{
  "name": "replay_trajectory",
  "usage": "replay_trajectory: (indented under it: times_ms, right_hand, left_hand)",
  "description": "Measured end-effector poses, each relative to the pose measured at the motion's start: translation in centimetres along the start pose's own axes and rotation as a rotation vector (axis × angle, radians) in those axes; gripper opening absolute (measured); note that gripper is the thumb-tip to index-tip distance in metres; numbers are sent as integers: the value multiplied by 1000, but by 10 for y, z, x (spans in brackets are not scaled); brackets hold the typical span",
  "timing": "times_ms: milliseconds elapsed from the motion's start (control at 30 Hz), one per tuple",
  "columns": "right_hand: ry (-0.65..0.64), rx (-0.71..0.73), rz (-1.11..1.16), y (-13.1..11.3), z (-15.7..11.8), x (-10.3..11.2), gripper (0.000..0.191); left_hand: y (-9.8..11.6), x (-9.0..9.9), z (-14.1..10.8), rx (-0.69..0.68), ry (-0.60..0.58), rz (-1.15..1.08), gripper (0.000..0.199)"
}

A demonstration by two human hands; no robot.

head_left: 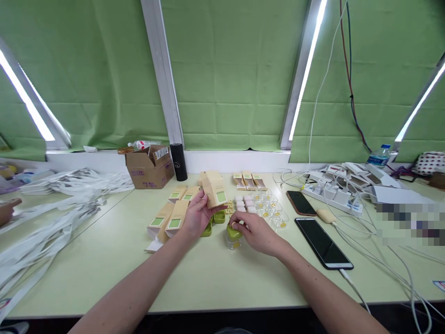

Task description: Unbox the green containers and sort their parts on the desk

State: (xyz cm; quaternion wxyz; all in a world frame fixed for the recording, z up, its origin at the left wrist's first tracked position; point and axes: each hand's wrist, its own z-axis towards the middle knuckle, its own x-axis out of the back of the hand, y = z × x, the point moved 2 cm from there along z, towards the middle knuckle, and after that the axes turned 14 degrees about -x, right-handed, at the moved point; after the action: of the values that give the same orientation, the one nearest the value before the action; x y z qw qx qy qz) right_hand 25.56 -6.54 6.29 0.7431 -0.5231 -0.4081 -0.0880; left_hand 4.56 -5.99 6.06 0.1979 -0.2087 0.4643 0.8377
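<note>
My left hand (197, 215) is closed on a small beige carton (214, 189) with a green label, tilted above the table. My right hand (255, 230) grips a green lid (234, 233) from above; a clear container (233, 244) with a yellow mark is directly under the lid. Behind my hands are green square trays (219, 216), white blocks (240, 203) in rows and several clear cups (269, 206) with yellow marks. More beige cartons (176, 217) stand and lie to the left of my left hand.
Two phones (325, 242) and cables lie at the right, near a power strip (332, 197). White strips (38, 236) spread over the left side. A cardboard box (149, 168) and a black cylinder (178, 162) stand at the back, with three cartons (249, 182) further right.
</note>
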Motion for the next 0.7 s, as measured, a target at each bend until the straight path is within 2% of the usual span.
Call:
replay_trajectory:
  times_ms: [333,600,700]
  right_hand:
    - [11,17,133,2,2,-1,14]
    - [-12,27,15,4,0,-6,15]
    - [-7,29,66,4,0,-6,15]
  left_hand:
    - [-3,4,1,7,-7,26,37]
    - [-1,2,0,11,4,36,39]
    - [-1,0,-1,24,11,43,40]
